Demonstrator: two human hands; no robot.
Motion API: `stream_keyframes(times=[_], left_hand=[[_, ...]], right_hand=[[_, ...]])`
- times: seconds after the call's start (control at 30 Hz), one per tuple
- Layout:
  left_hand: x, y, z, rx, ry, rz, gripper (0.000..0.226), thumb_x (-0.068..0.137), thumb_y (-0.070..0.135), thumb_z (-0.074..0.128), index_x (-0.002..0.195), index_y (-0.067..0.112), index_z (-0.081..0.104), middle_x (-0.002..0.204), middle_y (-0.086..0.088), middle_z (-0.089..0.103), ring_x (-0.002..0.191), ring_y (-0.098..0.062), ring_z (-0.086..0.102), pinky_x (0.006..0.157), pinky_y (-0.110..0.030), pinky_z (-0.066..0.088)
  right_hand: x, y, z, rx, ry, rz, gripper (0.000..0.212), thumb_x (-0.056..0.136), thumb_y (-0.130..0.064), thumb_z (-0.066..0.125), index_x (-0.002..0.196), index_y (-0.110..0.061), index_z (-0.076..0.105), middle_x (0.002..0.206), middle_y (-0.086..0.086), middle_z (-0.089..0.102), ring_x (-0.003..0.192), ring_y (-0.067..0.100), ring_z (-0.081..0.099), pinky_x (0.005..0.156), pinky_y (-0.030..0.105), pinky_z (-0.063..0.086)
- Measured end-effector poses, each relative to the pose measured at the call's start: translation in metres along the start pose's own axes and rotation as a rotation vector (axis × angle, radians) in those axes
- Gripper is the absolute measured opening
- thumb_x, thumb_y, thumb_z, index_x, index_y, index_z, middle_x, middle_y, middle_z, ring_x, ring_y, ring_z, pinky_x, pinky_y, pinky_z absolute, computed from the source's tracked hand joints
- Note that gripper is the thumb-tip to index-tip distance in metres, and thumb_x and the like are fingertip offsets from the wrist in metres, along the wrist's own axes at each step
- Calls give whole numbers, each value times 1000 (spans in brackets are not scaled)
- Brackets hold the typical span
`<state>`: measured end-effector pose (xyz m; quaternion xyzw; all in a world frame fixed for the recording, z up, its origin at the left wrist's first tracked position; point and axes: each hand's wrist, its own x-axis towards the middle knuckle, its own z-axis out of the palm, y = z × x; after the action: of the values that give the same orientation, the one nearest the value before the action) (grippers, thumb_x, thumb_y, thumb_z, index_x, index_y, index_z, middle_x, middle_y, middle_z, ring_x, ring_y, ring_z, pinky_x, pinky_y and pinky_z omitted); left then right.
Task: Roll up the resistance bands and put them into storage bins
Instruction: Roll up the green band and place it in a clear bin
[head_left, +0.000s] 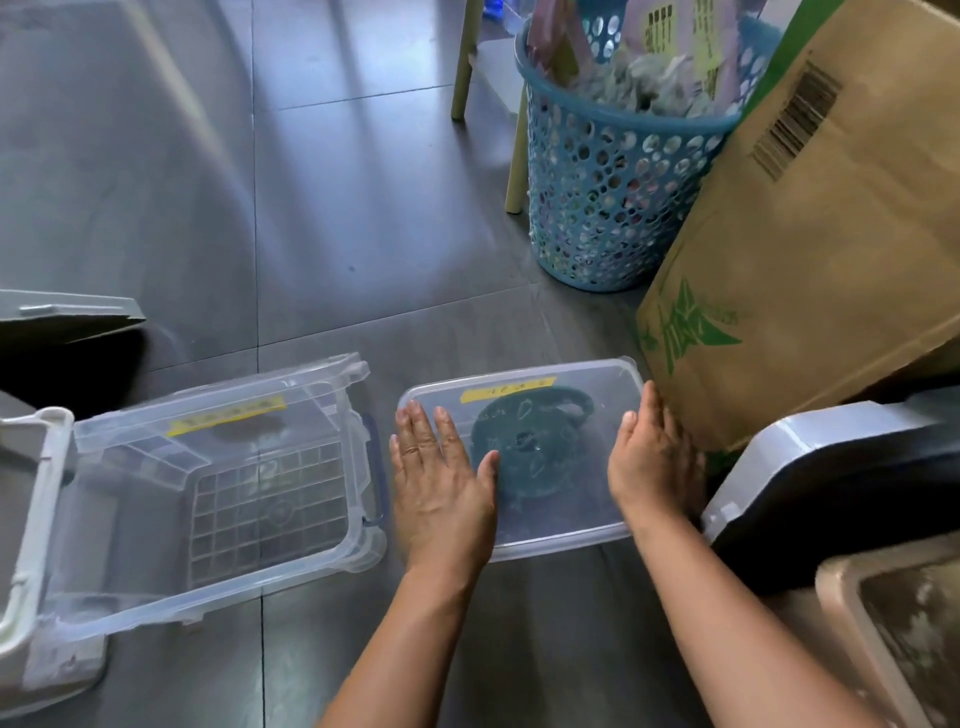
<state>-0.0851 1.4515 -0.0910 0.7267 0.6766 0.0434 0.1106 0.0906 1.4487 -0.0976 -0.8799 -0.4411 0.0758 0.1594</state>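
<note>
Teal band (530, 449), yellow label (506, 388), perforated blue basket (608, 192)

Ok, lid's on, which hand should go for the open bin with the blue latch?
Left, probably. The left hand lies flat on the lid beside the open bin. The right hand is at its right edge by the cardboard box and would have to cross.

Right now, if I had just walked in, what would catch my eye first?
Two bare hands sit in the middle: the left hand lies flat on a clear lid, the right hand rests at its right edge, and a rolled teal band shows through it. An open clear bin sits to the left; a blue basket and a cardboard box stand behind on the right.
</note>
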Motion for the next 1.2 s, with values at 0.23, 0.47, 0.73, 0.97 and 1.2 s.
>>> stream_keyframes(times=[0.23, 0.47, 0.73, 0.97, 1.2], left_hand=[[3, 0, 1, -60, -23, 6, 89, 71, 56, -16, 144, 6, -6, 150, -15, -21, 131, -20, -29, 107, -30, -26], [-6, -5, -10, 37, -28, 113, 64, 83, 49, 31, 118, 5, 62, 126, -26, 55, 118, -38, 53, 104, -45, 15], [-23, -10, -15, -14, -125, 55, 85, 77, 61, -4, 148, 16, 11, 156, -14, -4, 144, -27, -4, 111, -41, -10], [-20, -8, -7, 21, -24, 59, 68, 82, 50, 27, 125, 7, 57, 135, -22, 48, 125, -38, 46, 98, -58, 33], [-17, -8, 2, 70, -121, 46, 74, 84, 53, 16, 141, 9, 34, 149, -22, 26, 137, -38, 26, 106, -60, 19]], right_hand=[[4, -5, -3, -7, -43, 28, 48, 97, -21, 33, 144, -12, 26, 145, 12, 37, 128, 31, 38, 98, 38, 27], [-12, -15, -15, 8, -98, -92, 51, 97, -19, 32, 145, -7, 21, 154, 12, 17, 139, 30, 22, 110, 38, 12], [-41, -16, -16, -10, -158, -148, 47, 94, -14, 35, 141, -5, 32, 152, 13, 22, 140, 27, 19, 112, 34, 10], [-40, -19, -11, 64, -45, -164, 44, 84, -8, 51, 125, 6, 50, 139, 25, 41, 129, 40, 37, 108, 46, 25], [-55, -9, -10, -3, -69, -266, 49, 82, -12, 44, 128, 6, 48, 139, 25, 42, 129, 40, 39, 107, 47, 29]])
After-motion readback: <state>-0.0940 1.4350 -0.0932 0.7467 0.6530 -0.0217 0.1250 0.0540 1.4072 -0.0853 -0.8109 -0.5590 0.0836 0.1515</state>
